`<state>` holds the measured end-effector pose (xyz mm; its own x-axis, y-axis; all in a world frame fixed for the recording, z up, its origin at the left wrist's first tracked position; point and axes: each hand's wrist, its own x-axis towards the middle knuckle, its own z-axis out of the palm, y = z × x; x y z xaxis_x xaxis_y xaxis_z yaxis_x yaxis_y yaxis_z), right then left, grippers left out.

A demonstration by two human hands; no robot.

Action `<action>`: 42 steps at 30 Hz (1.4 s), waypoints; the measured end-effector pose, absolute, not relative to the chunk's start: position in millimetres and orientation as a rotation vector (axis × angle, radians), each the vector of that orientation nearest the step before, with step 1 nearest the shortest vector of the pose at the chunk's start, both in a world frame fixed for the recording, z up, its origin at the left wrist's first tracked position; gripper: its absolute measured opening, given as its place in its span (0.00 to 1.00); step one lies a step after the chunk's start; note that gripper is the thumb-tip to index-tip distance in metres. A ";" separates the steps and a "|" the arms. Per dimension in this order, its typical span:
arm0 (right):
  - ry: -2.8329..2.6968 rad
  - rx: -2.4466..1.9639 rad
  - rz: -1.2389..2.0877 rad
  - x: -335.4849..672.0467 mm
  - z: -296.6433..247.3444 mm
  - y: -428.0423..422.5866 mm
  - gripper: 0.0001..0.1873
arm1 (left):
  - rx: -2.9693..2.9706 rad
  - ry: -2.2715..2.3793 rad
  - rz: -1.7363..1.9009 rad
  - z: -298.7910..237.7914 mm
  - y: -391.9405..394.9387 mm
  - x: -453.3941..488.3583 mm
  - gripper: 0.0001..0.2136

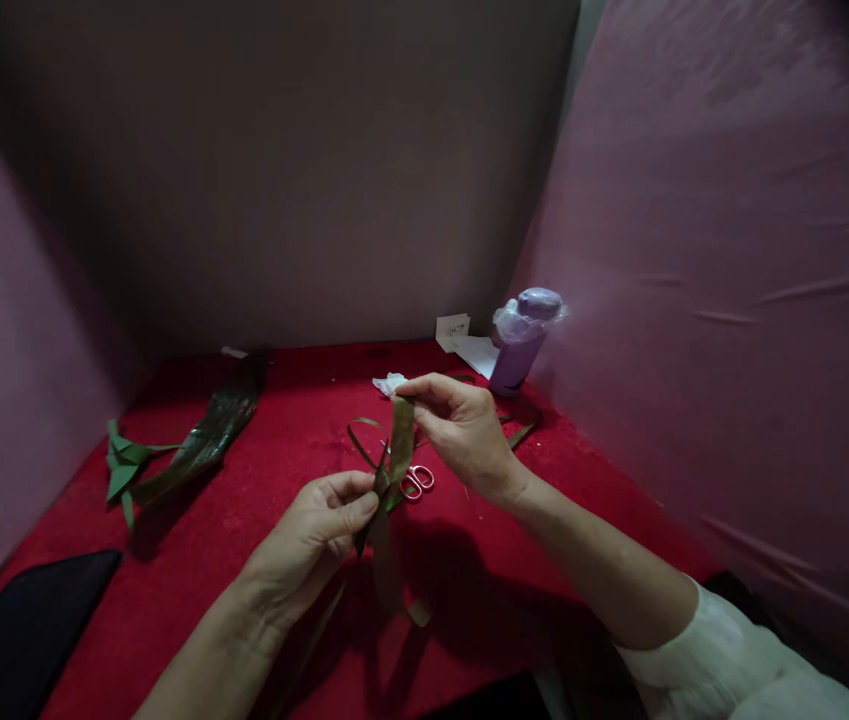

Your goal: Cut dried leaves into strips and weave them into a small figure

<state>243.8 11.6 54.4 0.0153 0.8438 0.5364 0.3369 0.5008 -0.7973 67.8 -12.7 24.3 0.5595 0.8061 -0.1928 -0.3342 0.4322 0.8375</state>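
Observation:
Between thumb and fingers, my left hand (pixel 323 525) pinches a bundle of folded green leaf strips (pixel 383 485). Thin strands loop up from it, and longer strips hang below. My right hand (pixel 461 425) is a little higher and to the right, gripping the upper end of a broad olive-green leaf strip (pixel 402 440) that runs down into the bundle. Just behind the strips, scissors with red-and-white handles (pixel 418 483) lie on the red cloth; the bundle partly hides their blades.
On the left lie a folded green leaf shape (pixel 124 462) and a long, shiny dark leaf (pixel 218 430). A purple bottle (pixel 518 355) wrapped in clear plastic stands near white cards (pixel 478 354) at the back right. A black pad (pixel 34 635) is at the lower left. Walls enclose the red table (pixel 304 400).

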 end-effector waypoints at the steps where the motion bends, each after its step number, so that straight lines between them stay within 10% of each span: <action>1: -1.550 -1.040 0.553 243.9 54.8 11.2 0.10 | 0.845 0.649 0.782 24.1 -12.6 68.1 0.02; 28: -1.027 -0.946 1.647 232.1 38.2 -27.9 0.15 | 0.875 0.728 0.907 23.9 -11.2 67.4 0.06; 42: -1.395 -1.194 1.004 227.1 28.5 -33.8 0.10 | 0.886 0.835 0.988 19.9 -9.2 68.8 0.08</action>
<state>227.1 -33.8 28.5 -0.0111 0.9858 0.1677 0.1542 0.1674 -0.9738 68.8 -9.2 19.9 0.3211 0.9302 -0.1779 -0.3301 0.2860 0.8996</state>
